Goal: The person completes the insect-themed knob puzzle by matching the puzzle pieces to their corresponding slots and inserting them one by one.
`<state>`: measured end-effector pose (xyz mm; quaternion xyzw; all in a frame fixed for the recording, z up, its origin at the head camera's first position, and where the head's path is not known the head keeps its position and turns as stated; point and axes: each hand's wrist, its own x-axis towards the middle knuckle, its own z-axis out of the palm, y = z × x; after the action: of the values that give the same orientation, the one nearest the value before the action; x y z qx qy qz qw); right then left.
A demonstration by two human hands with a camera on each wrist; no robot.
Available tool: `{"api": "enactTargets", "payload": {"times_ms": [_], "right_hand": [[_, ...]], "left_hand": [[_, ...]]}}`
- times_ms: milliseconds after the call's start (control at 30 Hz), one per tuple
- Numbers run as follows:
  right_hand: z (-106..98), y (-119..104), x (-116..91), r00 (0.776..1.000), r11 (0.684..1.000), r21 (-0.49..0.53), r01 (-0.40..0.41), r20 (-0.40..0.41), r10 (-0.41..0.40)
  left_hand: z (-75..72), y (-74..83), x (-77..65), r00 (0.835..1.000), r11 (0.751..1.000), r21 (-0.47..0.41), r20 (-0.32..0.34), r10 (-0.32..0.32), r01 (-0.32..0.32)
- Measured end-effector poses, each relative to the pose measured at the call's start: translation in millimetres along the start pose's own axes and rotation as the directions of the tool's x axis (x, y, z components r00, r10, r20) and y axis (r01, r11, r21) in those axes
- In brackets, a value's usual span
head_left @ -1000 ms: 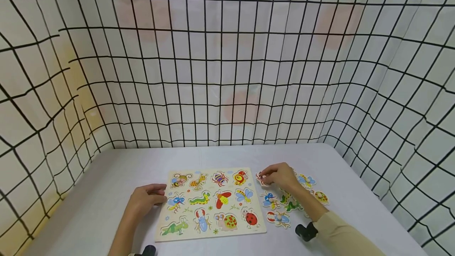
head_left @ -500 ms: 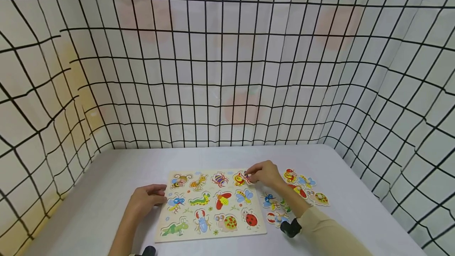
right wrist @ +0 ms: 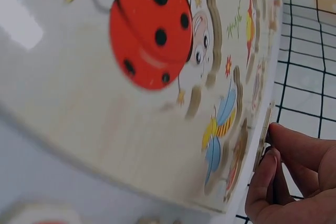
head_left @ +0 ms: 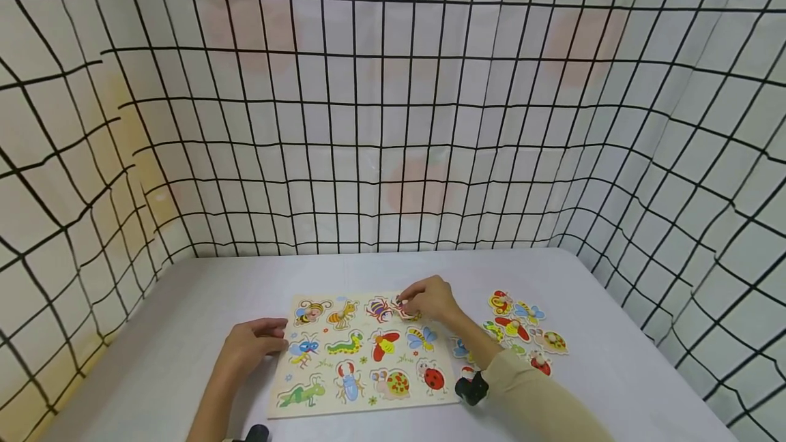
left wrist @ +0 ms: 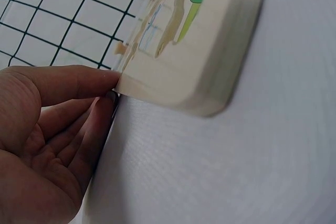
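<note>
The wooden insect puzzle board [head_left: 334, 406] lies flat on the table. My left hand [head_left: 247, 348] is at its left edge; in the left wrist view, fairly straight thumb and fingers [left wrist: 79, 83] touch the edge near a corner. My right hand [head_left: 432, 300] pinches a red spider puzzle piece [head_left: 402, 311] by its small dark knob, over the top row, beside the printed purple spider [head_left: 379, 309]. In the right wrist view the piece [right wrist: 262, 142] shows edge-on, held above the board surface. It covers much of the printed picture at the top right.
Several loose insect pieces, among them a red-winged bug [head_left: 512, 327], a snail [head_left: 551, 342] and a ladybird [head_left: 540, 363], lie right of the board. My right forearm hides some of them. A black grid net [head_left: 381, 155] stands round the table [head_left: 202, 278].
My right hand has taken the spider piece from the loose pieces and carried it left over the board's top row. My left hand has stayed at the board's edge.
</note>
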<state>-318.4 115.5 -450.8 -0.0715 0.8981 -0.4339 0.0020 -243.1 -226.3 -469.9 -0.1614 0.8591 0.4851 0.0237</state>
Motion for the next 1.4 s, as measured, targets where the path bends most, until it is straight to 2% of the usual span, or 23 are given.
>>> {"api": "enactTargets", "payload": {"times_ms": [167, 333, 700, 1033, 1400], "right_hand": [[14, -4, 2, 1.0, 1.0, 0.013, -0.023, 0.021, 0.023], [23, -5, 3, 1.0, 0.999, 0.035, -0.008, 0.026, 0.007], [27, -14, 1, 0.999, 0.998, 0.07, -0.004, 0.044, 0.001], [33, -20, 2, 0.999, 0.999, 0.027, 0.027, 0.023, -0.028], [37, -24, 1, 0.999, 0.999, 0.041, 0.025, 0.021, -0.026]], "left_hand": [[-0.4, -1.1, 0.3, 1.0, 1.0, -0.004, 0.005, -0.003, 0.003], [-0.3, -0.5, 0.0, 1.0, 1.0, -0.003, 0.003, -0.002, 0.002], [-0.1, 1.3, -0.9, 1.0, 1.0, -0.004, 0.002, 0.006, -0.006], [0.3, 1.9, -0.6, 1.0, 1.0, -0.005, 0.005, 0.004, -0.004], [0.2, -0.9, 3.0, 1.0, 1.0, -0.003, 0.003, -0.007, 0.007]]}}
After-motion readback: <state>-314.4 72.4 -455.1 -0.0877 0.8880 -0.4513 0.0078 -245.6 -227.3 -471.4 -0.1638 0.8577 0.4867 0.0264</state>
